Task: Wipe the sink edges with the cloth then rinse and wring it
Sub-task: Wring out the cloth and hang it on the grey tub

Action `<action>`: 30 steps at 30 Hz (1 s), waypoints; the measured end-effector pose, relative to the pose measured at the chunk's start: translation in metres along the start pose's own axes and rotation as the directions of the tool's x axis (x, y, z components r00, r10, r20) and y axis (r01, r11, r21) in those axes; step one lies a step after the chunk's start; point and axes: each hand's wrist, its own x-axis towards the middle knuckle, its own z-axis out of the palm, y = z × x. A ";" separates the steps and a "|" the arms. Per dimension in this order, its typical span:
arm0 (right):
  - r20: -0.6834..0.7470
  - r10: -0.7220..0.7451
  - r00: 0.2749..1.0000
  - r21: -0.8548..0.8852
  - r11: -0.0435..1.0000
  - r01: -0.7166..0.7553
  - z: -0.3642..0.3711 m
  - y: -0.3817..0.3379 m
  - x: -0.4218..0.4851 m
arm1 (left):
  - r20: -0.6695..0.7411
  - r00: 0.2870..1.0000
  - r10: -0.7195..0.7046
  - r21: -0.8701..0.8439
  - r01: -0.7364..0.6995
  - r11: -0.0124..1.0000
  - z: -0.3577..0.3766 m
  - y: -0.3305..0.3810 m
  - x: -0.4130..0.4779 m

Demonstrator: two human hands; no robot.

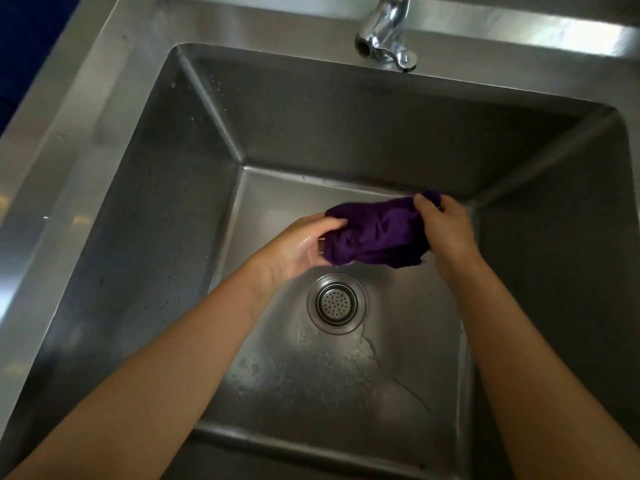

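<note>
Over the basin of the steel sink [145, 209], both hands hold a bunched purple cloth [375, 233] in the air, above and just beyond the round drain strainer [336, 303]. The left hand [298, 249] grips the cloth's left end, its fingers [330, 226] curled together over the top of the fabric and its palm wet and shiny. The right hand [446, 226] clasps the right end, fingers closed around the cloth with a thumb pressing on top. Water films and droplets lie on the basin floor near the strainer. A chrome tap [384, 31] stands at the back rim, no stream visible from its spout.
</note>
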 end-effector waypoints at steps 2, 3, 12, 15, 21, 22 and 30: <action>0.062 0.028 0.998 0.069 0.997 -0.032 -0.002 -0.002 -0.002 | -0.030 0.999 0.038 -0.028 -0.038 0.999 0.000 0.000 0.001; 0.091 0.019 0.996 0.101 0.994 -0.028 -0.004 -0.003 -0.003 | -0.045 0.997 0.063 -0.025 -0.065 0.998 -0.002 0.001 0.002; 0.168 0.015 0.986 -0.025 1.000 -0.011 -0.004 0.003 -0.002 | -0.292 0.941 0.169 -0.032 -0.186 0.982 -0.007 0.008 -0.001; 0.201 -0.019 0.979 0.072 0.997 0.005 -0.011 -0.001 -0.007 | -0.423 0.888 0.182 0.023 -0.190 0.981 -0.009 0.010 -0.002; 0.315 -0.208 0.926 -0.035 0.972 0.231 -0.022 -0.011 -0.013 | -0.126 0.964 0.233 0.426 -0.160 0.890 -0.019 0.016 -0.012; 0.374 -0.215 0.902 -0.095 0.959 0.268 -0.024 -0.012 -0.012 | -0.070 0.976 0.208 0.588 -0.129 0.799 -0.019 0.018 -0.012; 0.395 -0.339 0.854 -0.549 0.658 0.516 -0.016 -0.004 -0.006 | -0.005 0.844 0.536 0.971 -0.125 0.205 -0.015 0.011 -0.005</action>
